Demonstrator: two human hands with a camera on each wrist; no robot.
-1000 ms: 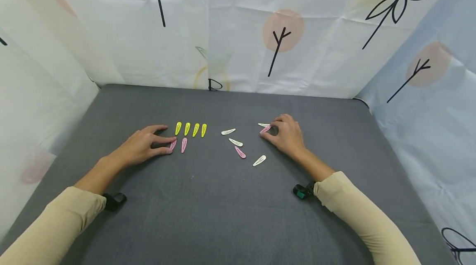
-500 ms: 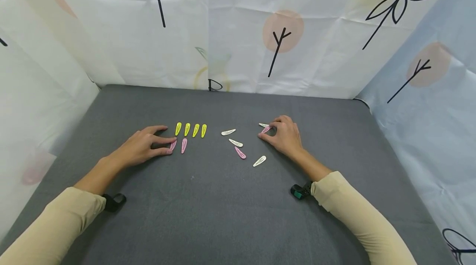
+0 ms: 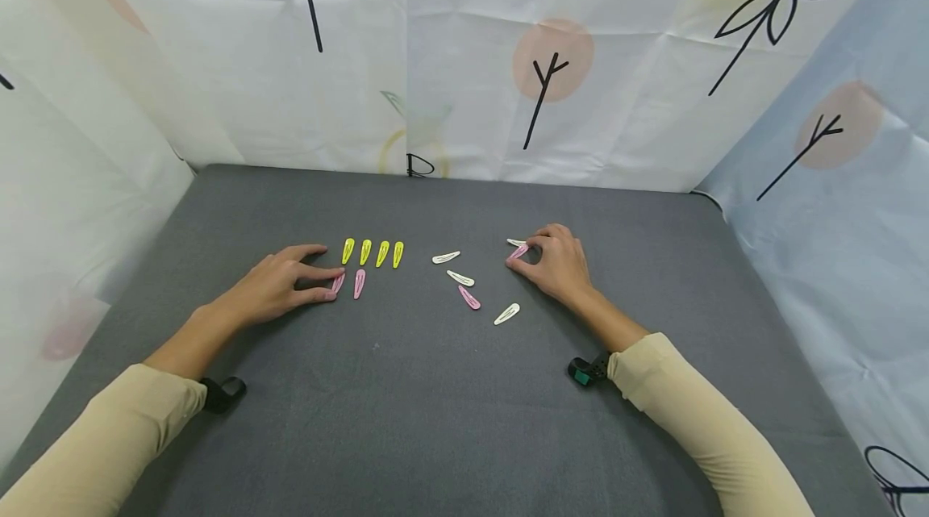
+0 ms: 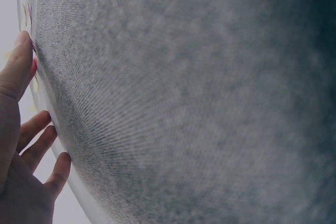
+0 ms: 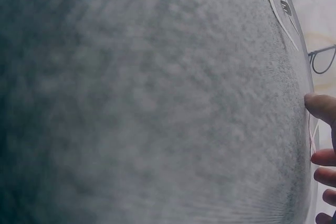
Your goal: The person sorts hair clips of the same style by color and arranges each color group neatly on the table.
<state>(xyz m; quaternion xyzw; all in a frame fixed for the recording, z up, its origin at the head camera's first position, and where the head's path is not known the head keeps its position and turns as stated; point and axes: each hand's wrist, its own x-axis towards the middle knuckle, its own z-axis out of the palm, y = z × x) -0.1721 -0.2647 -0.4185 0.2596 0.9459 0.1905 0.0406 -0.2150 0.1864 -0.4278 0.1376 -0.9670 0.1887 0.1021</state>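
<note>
My left hand [image 3: 276, 285] pinches a pink snap hair clip [image 3: 338, 283] between thumb and index finger, at the left end of a lower row. Beside that clip lies a second pink hair clip [image 3: 359, 284]. Over on the right, my right hand [image 3: 563, 265] holds another pink hair clip [image 3: 518, 252] between thumb and fingertip, low over the table. Just behind it a white hair clip [image 3: 514, 242] is partly covered. In the left wrist view the thumb [image 4: 20, 59] reaches the clips at the edge; in the right wrist view the thumb [image 5: 319, 106] and fingertips stand near the tabletop.
Several yellow hair clips [image 3: 365, 252] form a row above the pink ones. Between the hands lie a loose pink clip [image 3: 468, 298] and white clips [image 3: 460, 278], scattered at angles. The grey tabletop [image 3: 406, 412] ends at a patterned curtain [image 3: 464, 97].
My right hand shifts a few pixels left with its pink hair clip, then stays nearly in place. The left hand and the clips on the table have not moved.
</note>
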